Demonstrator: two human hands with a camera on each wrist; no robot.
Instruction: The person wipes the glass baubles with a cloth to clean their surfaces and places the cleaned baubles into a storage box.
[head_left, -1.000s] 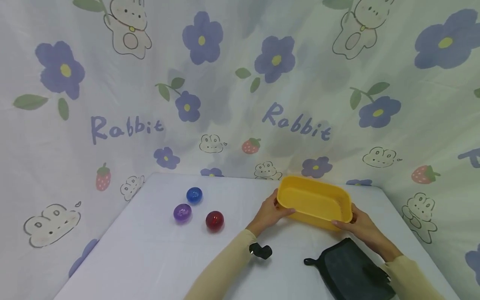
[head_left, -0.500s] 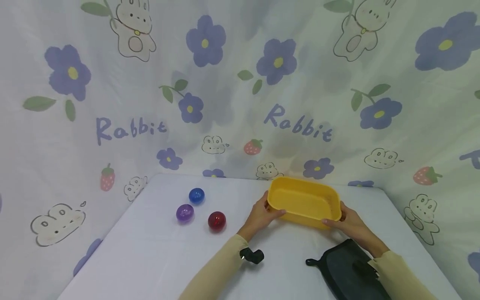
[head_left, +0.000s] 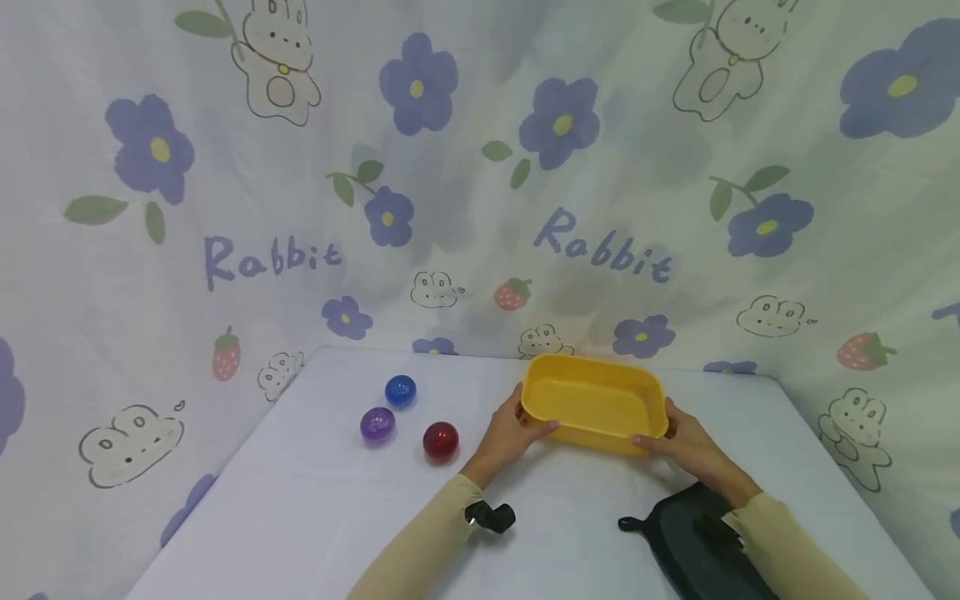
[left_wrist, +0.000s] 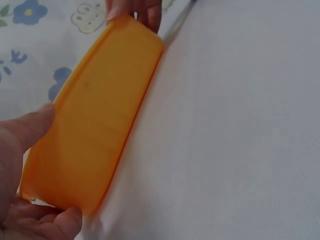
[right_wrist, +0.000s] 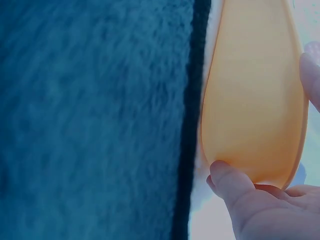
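A yellow rectangular plastic bin (head_left: 592,404) is between my two hands near the back of the white table. My left hand (head_left: 507,435) grips its left end, thumb over the near rim and fingers around the end wall. The right hand (head_left: 690,442) holds the opposite end the same way. In the left wrist view the long side of the bin (left_wrist: 100,110) shows, its lower edge close to the tabletop; whether it touches cannot be told. The right wrist view shows fingers (right_wrist: 232,182) pressed on the bin's end (right_wrist: 255,110).
Left of the bin lie three shiny balls: blue (head_left: 401,391), purple (head_left: 377,426) and red (head_left: 440,442). A black square pan (head_left: 701,542) with a short handle lies under the right forearm. Behind the table (head_left: 300,517) hangs a printed rabbit curtain (head_left: 465,167).
Both hands have carried the yellow bin leftward, closer to the balls. The head view has shifted slightly. Balls and pan stay in place on the table.
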